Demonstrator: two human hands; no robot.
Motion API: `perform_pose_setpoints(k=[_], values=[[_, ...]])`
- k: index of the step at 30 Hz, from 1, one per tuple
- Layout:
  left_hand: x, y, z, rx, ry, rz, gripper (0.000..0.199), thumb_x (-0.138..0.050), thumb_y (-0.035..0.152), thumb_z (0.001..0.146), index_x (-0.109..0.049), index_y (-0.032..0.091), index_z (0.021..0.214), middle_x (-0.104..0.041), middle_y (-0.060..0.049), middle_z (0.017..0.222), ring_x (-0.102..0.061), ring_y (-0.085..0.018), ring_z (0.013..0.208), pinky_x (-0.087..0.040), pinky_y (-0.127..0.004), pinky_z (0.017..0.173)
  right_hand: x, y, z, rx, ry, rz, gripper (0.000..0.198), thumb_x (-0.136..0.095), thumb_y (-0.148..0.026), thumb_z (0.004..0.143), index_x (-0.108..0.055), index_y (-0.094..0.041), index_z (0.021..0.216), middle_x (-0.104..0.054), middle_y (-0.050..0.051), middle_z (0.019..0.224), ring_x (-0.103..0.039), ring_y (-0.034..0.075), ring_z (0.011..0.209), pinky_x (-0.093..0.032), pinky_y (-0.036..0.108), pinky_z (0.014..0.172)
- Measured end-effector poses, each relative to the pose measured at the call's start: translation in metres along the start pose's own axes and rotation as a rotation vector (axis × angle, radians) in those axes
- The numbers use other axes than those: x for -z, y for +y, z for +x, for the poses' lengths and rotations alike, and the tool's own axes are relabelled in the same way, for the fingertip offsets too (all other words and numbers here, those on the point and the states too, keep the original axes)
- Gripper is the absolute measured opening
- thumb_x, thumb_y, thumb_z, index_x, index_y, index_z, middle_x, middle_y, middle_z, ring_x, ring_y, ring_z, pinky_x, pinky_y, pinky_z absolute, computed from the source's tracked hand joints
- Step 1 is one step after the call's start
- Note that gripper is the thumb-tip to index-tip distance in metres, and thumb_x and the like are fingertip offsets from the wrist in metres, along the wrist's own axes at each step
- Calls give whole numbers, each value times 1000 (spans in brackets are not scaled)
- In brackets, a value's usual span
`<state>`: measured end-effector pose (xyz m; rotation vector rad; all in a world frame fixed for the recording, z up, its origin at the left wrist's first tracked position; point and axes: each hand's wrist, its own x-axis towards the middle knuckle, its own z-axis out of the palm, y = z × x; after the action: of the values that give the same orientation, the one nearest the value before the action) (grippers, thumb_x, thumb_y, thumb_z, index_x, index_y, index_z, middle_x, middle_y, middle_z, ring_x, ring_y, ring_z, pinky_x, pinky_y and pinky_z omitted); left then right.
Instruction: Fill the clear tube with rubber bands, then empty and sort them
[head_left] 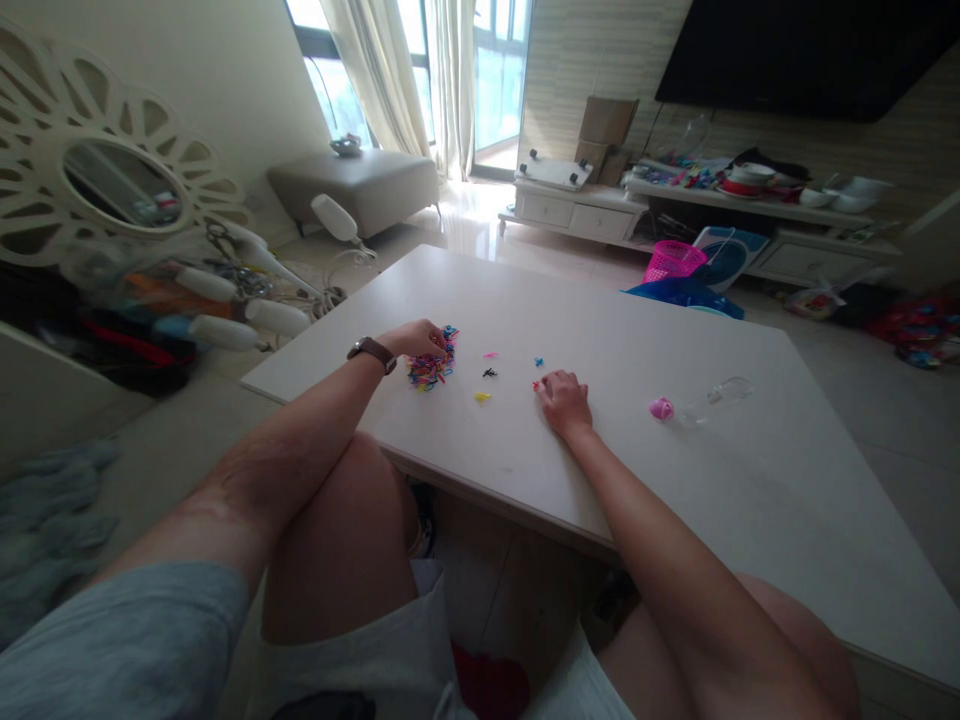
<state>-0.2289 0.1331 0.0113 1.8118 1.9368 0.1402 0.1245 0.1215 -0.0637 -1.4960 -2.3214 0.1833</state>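
Observation:
A pile of tiny multicoloured plastic pieces (427, 372) lies toward the left of the white table (652, 340). My left hand (420, 339), with a dark watch on its wrist, reaches over the pile, fingers bent down and together at its upper edge; whatever they pinch is too small to make out. My right hand (565, 400) rests on the table, fingers slightly apart, with small red pieces (536, 385) at its thumb side. Between the hands are separate little groups: pink pieces (490, 355), black pieces (490, 373), yellow pieces (482, 397) and blue pieces (538, 361).
A clear plastic bottle (694, 412) with a pink cap (661, 408) lies right of my right hand. A lamp with white shades (277, 318) stands close to the table's left edge. Past the far edge are a pink basket (673, 262) and a blue plastic bag (686, 295).

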Motion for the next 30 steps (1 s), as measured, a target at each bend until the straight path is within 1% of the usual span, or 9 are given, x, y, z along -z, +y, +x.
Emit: perform_pose_setpoints(k=[5, 7, 11, 15, 18, 21, 23, 26, 30], values=[[0, 0, -1, 7, -11, 3, 32, -70, 42, 64, -78, 17, 83, -66, -2, 67, -54, -15, 62, -39, -24, 53, 1, -1, 0, -4, -3, 1, 25, -42, -32, 101, -65, -22, 102, -67, 10, 118, -52, 26, 112, -36, 39, 90], [1, 1, -1, 12, -11, 11, 30, -70, 40, 64, -78, 17, 81, -67, -2, 68, -54, -15, 63, -39, -24, 53, 1, -1, 0, -3, -8, 1, 25, -42, -32, 101, -65, -22, 102, -67, 10, 119, -52, 27, 112, -36, 39, 90], [2, 4, -3, 22, -15, 14, 32, -72, 40, 63, -79, 18, 84, -70, -3, 72, -56, -15, 66, -41, -23, 55, 2, -1, 0, -1, -12, -2, 27, -41, -32, 101, -65, -21, 103, -66, 12, 119, -51, 27, 112, -37, 39, 90], [1, 8, -6, 40, -54, 28, 35, -76, 37, 60, -81, 17, 89, -72, -4, 75, -58, -17, 68, -43, -24, 56, 1, -1, 0, -5, -11, -5, 27, -41, -32, 101, -65, -21, 103, -66, 12, 119, -51, 27, 112, -37, 39, 90], [-1, 11, -6, 36, -103, 38, 42, -79, 29, 54, -81, 17, 94, -75, -4, 80, -60, -17, 70, -44, -23, 57, 0, 0, 0, -3, -11, -9, 26, -42, -32, 100, -65, -21, 103, -66, 11, 119, -51, 27, 112, -36, 39, 90], [-3, 14, -6, 37, -170, 68, 42, -80, 25, 50, -81, 16, 92, -75, -5, 80, -61, -18, 71, -44, -23, 56, 0, 1, 0, 4, -8, -13, 25, -42, -32, 100, -65, -22, 104, -66, 11, 118, -51, 27, 111, -36, 38, 89], [-4, 14, -5, 51, -181, 99, 39, -79, 26, 52, -82, 16, 89, -75, -5, 77, -60, -18, 70, -43, -24, 55, 0, 1, 0, 7, -2, -12, 25, -42, -32, 101, -65, -22, 103, -66, 10, 118, -52, 27, 111, -36, 38, 90], [-3, 14, -4, 59, -150, 132, 35, -78, 31, 55, -81, 16, 87, -73, -4, 74, -58, -16, 67, -41, -23, 54, 0, 0, -1, 8, 1, -13, 25, -42, -32, 101, -65, -21, 103, -66, 11, 118, -52, 27, 112, -36, 38, 90], [-1, 11, -4, 57, -132, 121, 32, -75, 35, 58, -79, 16, 83, -67, -3, 65, -54, -15, 61, -38, -23, 52, 0, 0, 0, 2, -1, -9, 25, -42, -32, 100, -65, -21, 102, -66, 11, 118, -51, 27, 112, -36, 39, 90]])
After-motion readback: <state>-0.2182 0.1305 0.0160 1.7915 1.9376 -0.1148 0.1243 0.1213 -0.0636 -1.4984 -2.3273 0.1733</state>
